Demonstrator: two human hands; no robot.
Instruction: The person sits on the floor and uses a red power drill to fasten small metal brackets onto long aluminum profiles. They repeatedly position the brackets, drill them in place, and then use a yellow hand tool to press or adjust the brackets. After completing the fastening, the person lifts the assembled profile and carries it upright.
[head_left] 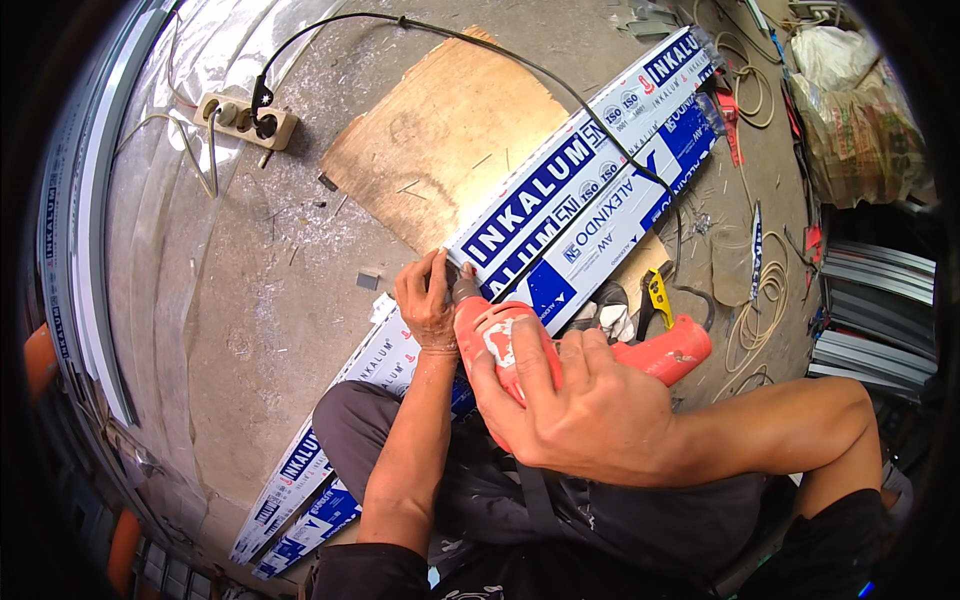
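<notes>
My right hand [590, 400] is wrapped around a red electric drill [650, 358], whose front end points toward the upper left. The drill's dark chuck [464, 288] is right beside my left hand [427, 302]. The fingers of my left hand are bent and closed on the edge of a long aluminium profile [560, 190] covered in blue and white printed film. A second film-covered profile [620, 225] lies alongside it, nearer to me. Both run diagonally from lower left to upper right, across my lap. The drill's tip is hidden between my left fingers and the profile.
A worn wooden board [440, 125] lies on the concrete floor behind the profiles. A power strip [247, 122] sits at upper left, with a black cable arching over the work. Yellow-handled pliers [658, 297] lie beyond the drill. Coiled cord [757, 335] and stacked metal profiles [875, 305] are at right.
</notes>
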